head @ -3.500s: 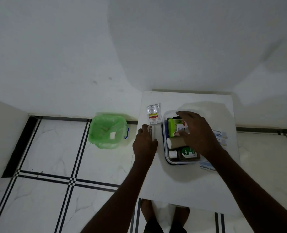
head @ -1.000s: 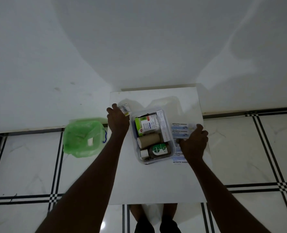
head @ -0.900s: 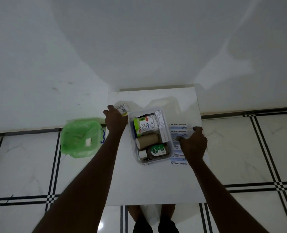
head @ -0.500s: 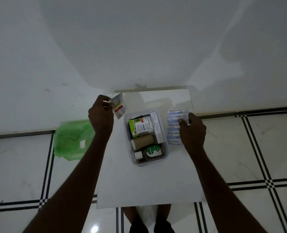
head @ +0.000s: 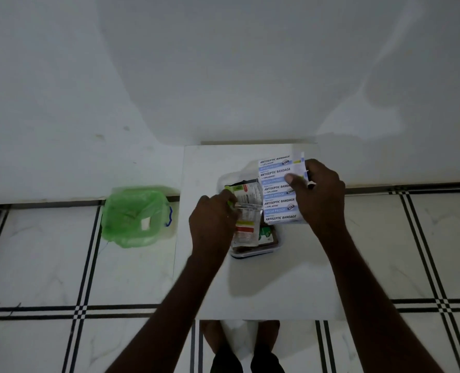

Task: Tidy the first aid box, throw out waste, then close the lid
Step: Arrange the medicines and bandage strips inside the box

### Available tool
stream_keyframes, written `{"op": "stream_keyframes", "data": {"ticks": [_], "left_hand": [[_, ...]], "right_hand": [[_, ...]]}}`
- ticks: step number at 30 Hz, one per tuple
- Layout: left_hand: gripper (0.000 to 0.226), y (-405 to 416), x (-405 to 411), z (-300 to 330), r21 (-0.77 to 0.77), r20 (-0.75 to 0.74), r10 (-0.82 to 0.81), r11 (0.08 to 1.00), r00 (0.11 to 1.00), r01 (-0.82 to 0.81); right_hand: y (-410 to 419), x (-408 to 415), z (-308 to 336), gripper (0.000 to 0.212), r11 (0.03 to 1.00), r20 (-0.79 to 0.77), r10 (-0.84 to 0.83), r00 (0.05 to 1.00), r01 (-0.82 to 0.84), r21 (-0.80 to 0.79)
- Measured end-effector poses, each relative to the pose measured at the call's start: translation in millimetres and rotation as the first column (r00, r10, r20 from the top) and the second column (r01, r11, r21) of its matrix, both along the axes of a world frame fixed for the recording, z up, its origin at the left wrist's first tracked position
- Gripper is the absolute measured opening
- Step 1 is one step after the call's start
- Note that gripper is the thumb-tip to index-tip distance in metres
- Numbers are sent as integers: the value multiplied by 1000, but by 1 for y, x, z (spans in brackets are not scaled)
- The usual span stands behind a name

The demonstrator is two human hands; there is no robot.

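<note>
My first aid box [head: 253, 251], a clear plastic tub, sits on the white table [head: 263, 286], toward the table's far half, and both of my hands are over it. My right hand [head: 319, 196] is closed on a strip of bandages [head: 278, 193], thumb on top across the printed face and fingers behind, so the strip stands up over the box's right side and far end; I can read "ANTISEPTIC BANDAGE" repeated down it 5 times. My left hand [head: 214, 219] is at the box's left edge, fingers pinched on a small clear sachet [head: 246, 224] with a red and yellow band, which hangs down over the middle of the box. Just beyond the sachet, inside the box, lies a green and white carton [head: 243, 191]. Under the sachet a green label [head: 265, 234] shows on something dark, but I cannot make out what that thing is. The near end of the box is uncovered by my hands and shows its rim. To the left of the box, off the table and down on the tiled floor [head: 48, 265], stands a bin with a green liner [head: 134, 216], its mouth open, with a small white scrap inside. My feet [head: 239, 335] show below the table's near edge.
</note>
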State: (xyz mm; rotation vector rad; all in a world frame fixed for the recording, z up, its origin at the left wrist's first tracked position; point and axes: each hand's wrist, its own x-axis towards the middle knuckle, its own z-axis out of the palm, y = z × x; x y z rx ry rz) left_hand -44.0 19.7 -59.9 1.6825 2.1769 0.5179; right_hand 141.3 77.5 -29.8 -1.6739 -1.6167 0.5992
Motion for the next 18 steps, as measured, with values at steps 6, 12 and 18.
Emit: {"op": "stream_keyframes", "data": {"ticks": [6, 12, 18], "left_hand": [[20, -14, -10, 4, 154, 181, 124, 976, 976, -153], [28, -23, -11, -4, 154, 221, 131, 974, 966, -167], [50, -19, 5, -11, 53, 277, 149, 984, 949, -169]], "right_hand": [[-13, -27, -23, 23, 980, -49, 83, 995, -90, -179], [-19, -43, -35, 41, 954, 40, 124, 991, -108, -280], [-26, -49, -37, 62, 970, 314, 156, 936, -84, -230]]}}
